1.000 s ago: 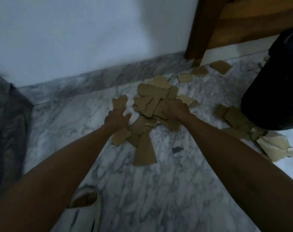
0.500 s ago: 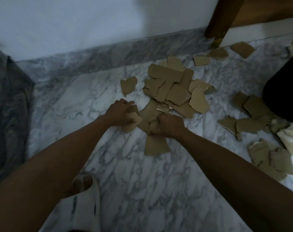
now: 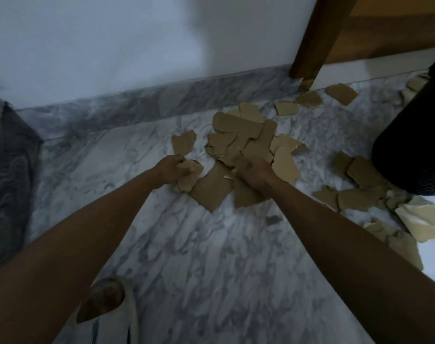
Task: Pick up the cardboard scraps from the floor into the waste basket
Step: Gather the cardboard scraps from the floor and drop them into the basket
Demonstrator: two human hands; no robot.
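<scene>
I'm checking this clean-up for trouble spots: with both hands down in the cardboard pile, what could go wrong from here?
1. The left hand grips only a small bunch of scraps, and loose pieces may slip out on the way to the waste basket at the far right.
2. The right hand sits on overlapping pieces in the main pile; a lift may scatter them.
3. Scraps by the wooden leg could be overlooked.

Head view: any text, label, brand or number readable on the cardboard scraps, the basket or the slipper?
None can be read.
Cardboard scraps: plain brown, no print showing.
Black mesh waste basket: no label visible.
White slipper: dark stripes only, no lettering.
</scene>
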